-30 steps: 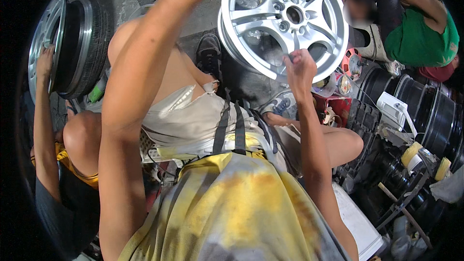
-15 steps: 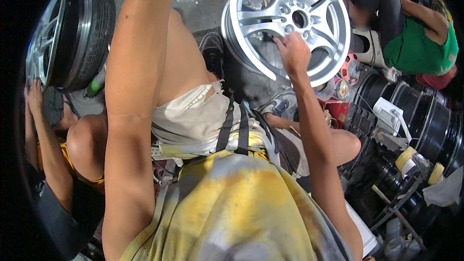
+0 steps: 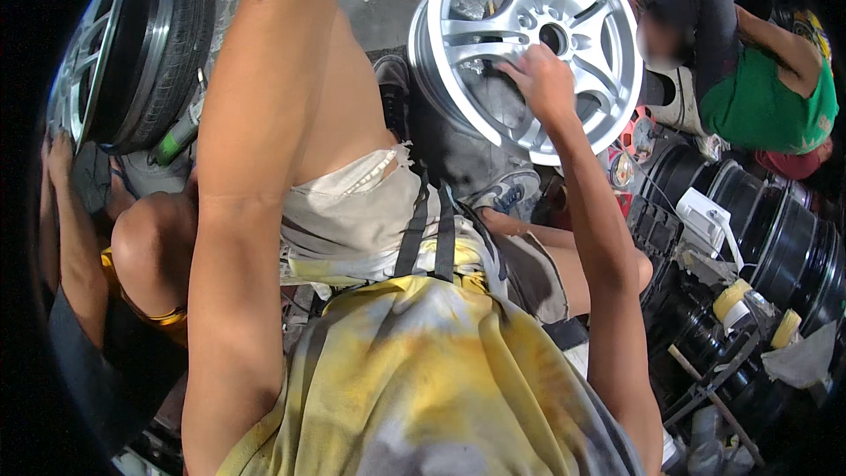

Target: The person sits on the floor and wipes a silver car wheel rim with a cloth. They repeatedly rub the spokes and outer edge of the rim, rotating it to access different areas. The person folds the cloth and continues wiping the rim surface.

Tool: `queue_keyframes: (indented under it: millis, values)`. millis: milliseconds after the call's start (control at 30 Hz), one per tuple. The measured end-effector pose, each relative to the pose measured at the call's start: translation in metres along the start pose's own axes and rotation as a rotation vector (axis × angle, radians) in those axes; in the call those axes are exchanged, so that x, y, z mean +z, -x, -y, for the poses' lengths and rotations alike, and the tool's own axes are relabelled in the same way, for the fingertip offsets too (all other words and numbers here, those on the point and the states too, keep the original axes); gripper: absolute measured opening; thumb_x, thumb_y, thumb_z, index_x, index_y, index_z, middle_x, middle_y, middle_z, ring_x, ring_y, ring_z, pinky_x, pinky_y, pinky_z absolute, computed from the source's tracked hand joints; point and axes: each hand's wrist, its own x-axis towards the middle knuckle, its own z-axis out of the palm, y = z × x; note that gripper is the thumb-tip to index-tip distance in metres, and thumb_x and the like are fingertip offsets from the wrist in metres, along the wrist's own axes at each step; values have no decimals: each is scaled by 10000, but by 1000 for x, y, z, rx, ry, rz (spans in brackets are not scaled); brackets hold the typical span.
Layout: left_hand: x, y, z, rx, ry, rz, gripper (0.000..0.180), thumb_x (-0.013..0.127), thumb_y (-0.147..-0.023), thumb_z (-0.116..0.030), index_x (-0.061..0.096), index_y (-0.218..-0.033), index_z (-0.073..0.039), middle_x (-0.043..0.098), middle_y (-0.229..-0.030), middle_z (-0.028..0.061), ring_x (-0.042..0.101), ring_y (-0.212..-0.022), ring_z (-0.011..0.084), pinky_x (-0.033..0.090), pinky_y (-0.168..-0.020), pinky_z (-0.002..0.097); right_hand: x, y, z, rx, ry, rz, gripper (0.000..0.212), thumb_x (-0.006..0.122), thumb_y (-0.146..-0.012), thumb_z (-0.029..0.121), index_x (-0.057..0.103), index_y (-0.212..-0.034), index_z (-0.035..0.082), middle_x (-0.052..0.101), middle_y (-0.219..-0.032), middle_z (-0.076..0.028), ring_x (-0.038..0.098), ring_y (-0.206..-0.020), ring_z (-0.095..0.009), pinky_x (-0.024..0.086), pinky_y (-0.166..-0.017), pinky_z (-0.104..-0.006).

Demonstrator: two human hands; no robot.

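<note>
Bare right hand [image 3: 545,86] over the face of a round, silver, spoked metal wheel rim [image 3: 539,27]
The rim is ahead of the person's knees, upper middle of the view; the right hand is near its hub, thumb jutting left, fingers blurred, and whether they grip anything I cannot tell; the bare left arm [image 3: 251,137] runs past the top edge, its fingers' state hidden.

Shirt [image 3: 414,370] blotched yellow-grey; pale shorts [image 3: 339,203], hem frayed; black straps [image 3: 446,242]; grey laced shoe [image 3: 517,194] at wearer's 1 o'clock.
</note>
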Motion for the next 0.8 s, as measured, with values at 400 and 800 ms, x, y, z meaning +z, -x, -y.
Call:
queue_keyframes:
  millis: [400,800]
  values:
    - [10,-11,1,42,-17,93,150,507,-783,-14,655,-796,5,601,-621,114,580,-552,193,456,-524,397,-4,-21,6,-328,210,13,351,816,-801,360,651,-902,67,678,-914,-118,682,-802,-347,537,-707,-478]
    - [14,-16,7,90,-60,73,242,567,-782,-42,720,-952,36,724,-808,200,680,-718,292,532,-666,419,-16,-1,5,-33,210,115,278,788,-844,282,690,-981,61,687,-1007,-162,690,-922,-369,540,-806,-489]
